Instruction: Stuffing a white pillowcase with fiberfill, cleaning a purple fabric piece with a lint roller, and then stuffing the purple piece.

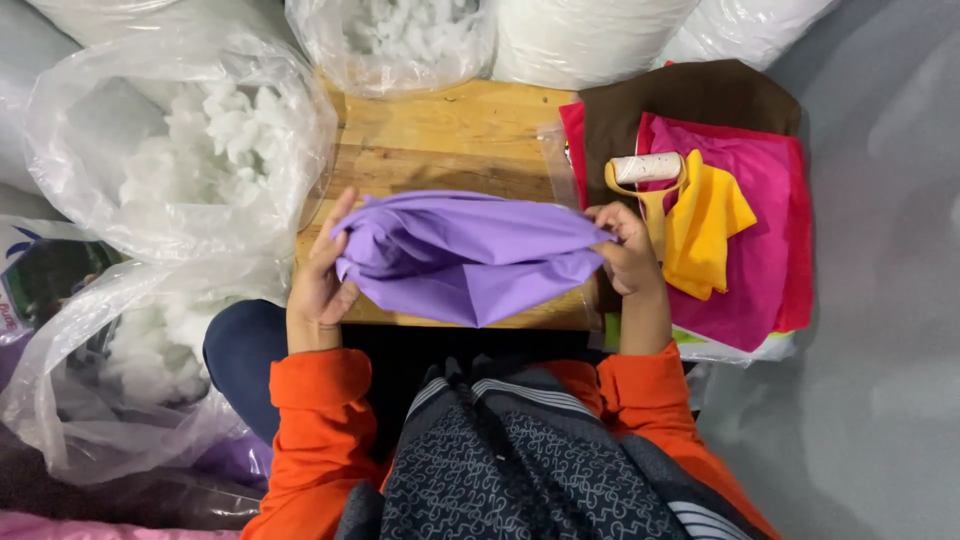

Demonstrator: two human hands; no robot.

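Nearest the wearer, at the near edge of the wooden board [450, 130], a purple fabric piece [465, 255] is held spread between both hands: its left end is gripped by the left hand [318, 285], its right end pinched by the right hand [625, 250]. Just beyond, a yellow-handled lint roller [648, 180] lies on stacked coloured cloths [760, 240]. Bags of white stuffing [190, 150] are seen along the left and far edges.

Purple cloth [470, 255], yellow cloth [705, 225], magenta cloth [765, 240], brown cloth [690, 100], orange sleeves [315, 420].
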